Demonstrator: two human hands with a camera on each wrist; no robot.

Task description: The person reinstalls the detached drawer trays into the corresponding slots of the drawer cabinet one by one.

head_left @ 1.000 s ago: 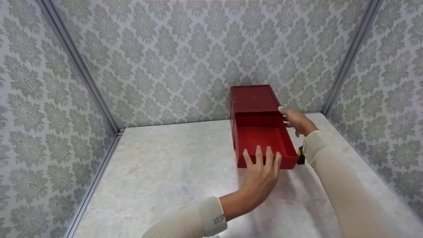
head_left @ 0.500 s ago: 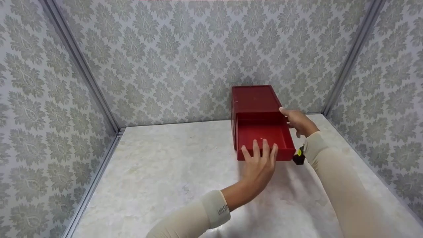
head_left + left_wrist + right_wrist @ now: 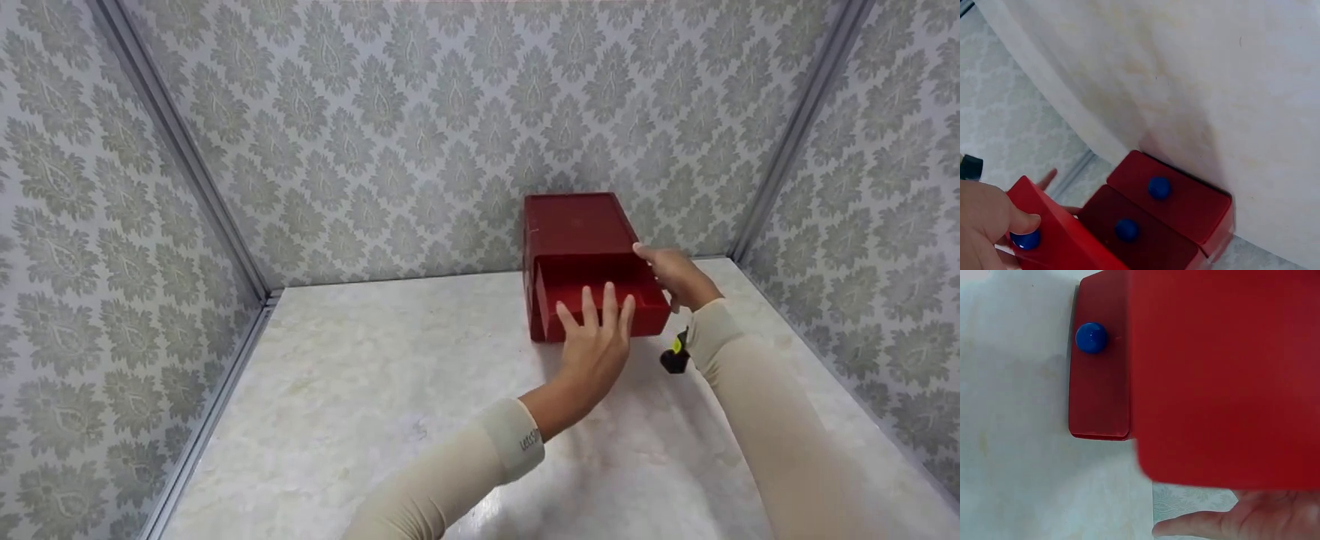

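A red drawer cabinet (image 3: 577, 221) stands against the back wall, its top drawer (image 3: 651, 321) partly pulled out. Nothing shows on the visible part of that drawer's floor. My left hand (image 3: 592, 356) lies at the drawer's front, straight spread fingers reaching over the rim. In the left wrist view its thumb presses at the blue knob (image 3: 1027, 242). My right hand (image 3: 681, 279) steadies the cabinet's right side, thumb at the top edge, its other fingers partly hidden. The right wrist view shows its thumb extended below the red drawer's underside (image 3: 1224, 382).
Two lower drawers, a middle one (image 3: 1134, 230) and a bottom one (image 3: 1185, 194), are pushed in, each with a blue knob. A small black and yellow object (image 3: 675, 356) shows beside the right cuff. Patterned walls (image 3: 375, 150) enclose the pale tabletop (image 3: 360, 390).
The top drawer has slid inward toward the back wall, with my left hand moving along at its front. My right hand stays at the cabinet's side.
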